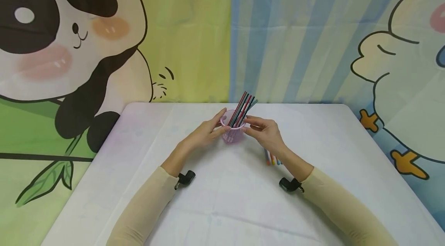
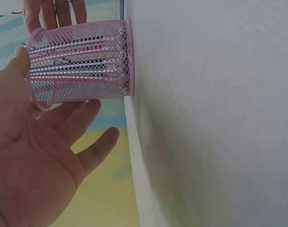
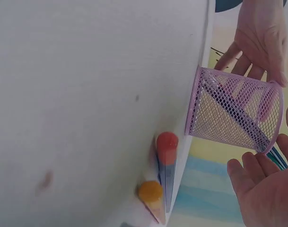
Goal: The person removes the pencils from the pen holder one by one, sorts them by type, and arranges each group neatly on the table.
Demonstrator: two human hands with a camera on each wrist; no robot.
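White table (image 1: pixel 313 207), pink mesh cup (image 1: pixel 232 133) full of pens (image 1: pixel 242 109).

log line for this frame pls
left hand: touches pink mesh cup | right hand: at cup rim | pens: in cup | markers: on table

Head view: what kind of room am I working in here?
Probably a children's craft or play corner: a cartoon panda backdrop, a table under a white cloth, and a pink mesh pen cup with both hands at its rim.
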